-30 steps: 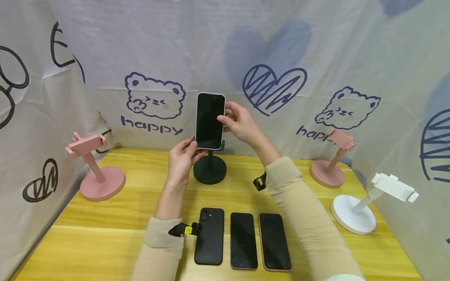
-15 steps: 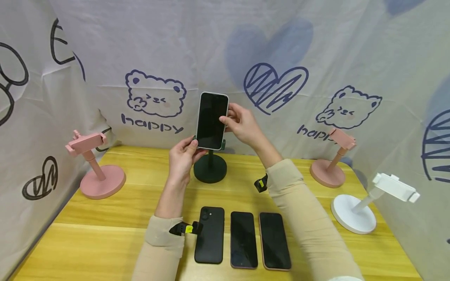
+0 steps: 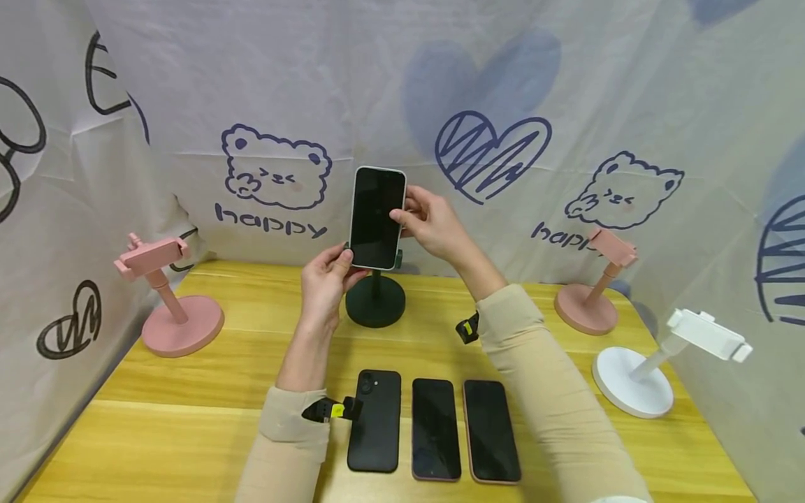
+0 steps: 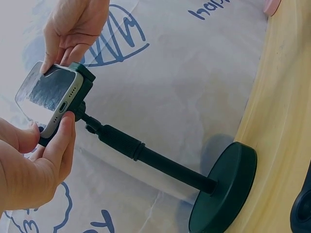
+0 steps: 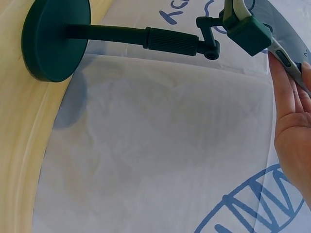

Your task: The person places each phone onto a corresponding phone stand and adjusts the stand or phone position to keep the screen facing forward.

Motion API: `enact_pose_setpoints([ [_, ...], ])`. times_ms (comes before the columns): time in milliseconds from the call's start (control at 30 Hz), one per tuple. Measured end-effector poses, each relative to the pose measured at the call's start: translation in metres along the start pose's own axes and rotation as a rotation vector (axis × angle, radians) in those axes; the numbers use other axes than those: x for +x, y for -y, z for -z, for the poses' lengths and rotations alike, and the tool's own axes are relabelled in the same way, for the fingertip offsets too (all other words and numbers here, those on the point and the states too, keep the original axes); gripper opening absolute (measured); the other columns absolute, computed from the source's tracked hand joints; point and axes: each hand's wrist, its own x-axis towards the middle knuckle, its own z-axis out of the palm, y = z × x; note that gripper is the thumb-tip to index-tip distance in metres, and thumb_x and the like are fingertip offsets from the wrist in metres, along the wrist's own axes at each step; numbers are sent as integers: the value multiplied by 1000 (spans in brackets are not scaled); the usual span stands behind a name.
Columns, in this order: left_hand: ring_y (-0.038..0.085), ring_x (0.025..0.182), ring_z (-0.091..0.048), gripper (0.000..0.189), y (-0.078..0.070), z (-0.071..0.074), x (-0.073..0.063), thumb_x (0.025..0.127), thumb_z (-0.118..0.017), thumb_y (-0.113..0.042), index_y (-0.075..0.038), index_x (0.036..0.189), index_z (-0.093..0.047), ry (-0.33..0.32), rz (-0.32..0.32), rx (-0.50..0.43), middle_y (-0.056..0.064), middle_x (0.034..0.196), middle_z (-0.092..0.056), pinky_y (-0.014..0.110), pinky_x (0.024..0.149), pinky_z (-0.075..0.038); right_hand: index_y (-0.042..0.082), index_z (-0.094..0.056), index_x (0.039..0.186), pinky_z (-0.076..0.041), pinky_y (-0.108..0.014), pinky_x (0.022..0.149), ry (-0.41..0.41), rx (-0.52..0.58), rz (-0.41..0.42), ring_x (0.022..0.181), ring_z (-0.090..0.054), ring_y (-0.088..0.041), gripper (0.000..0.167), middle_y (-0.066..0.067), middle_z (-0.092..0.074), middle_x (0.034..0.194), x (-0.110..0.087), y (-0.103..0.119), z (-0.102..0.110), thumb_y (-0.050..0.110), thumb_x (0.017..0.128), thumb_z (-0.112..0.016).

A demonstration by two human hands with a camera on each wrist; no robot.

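A white-edged smartphone (image 3: 377, 220) stands upright, dark screen forward, at the head of a dark green phone stand (image 3: 375, 302). My left hand (image 3: 323, 283) pinches its lower left corner, thumb on the front. At the right edge my right hand (image 3: 434, 222) grips the phone, thumb over the screen and fingers behind. In the left wrist view the phone (image 4: 48, 94) lies against the green holder (image 4: 82, 82), its charging port facing the camera. The right wrist view shows a green clamp block (image 5: 250, 35) at the phone's edge; much of the phone is out of that frame.
Three phones lie in a row in front: a black one back up (image 3: 374, 420), a dark-screened one (image 3: 436, 429) and a pink-edged one (image 3: 491, 432). Pink stands flank at left (image 3: 182, 325) and right (image 3: 586, 309), a white stand (image 3: 632, 382) nearer right. A printed cloth (image 3: 377, 84) hangs behind.
The phone's top leaned slightly to the right half a second ago and has since come back a little to the left. Both hands keep their hold on it; the stand's base stays put.
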Motion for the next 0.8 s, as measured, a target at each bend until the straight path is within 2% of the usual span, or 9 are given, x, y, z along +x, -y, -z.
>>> enact_pose_setpoints([
  [400, 9, 87, -75, 36, 1, 0, 1, 107, -54, -7, 9, 139, -58, -7, -6, 4, 22, 119, -65, 28, 84, -61, -6, -57, 137, -64, -39, 80, -4, -31, 18, 99, -73, -33, 35, -25, -71, 116, -2, -1, 0, 3, 103, -63],
  [800, 7, 89, -74, 37, 1, 1, 2, 108, -54, -7, 7, 141, -57, -13, 4, 35, 24, 126, -63, 28, 87, -61, -5, -57, 136, -64, -38, 81, 13, -32, 17, 100, -73, -33, 35, -24, -72, 117, -3, -3, 0, 4, 103, -64],
])
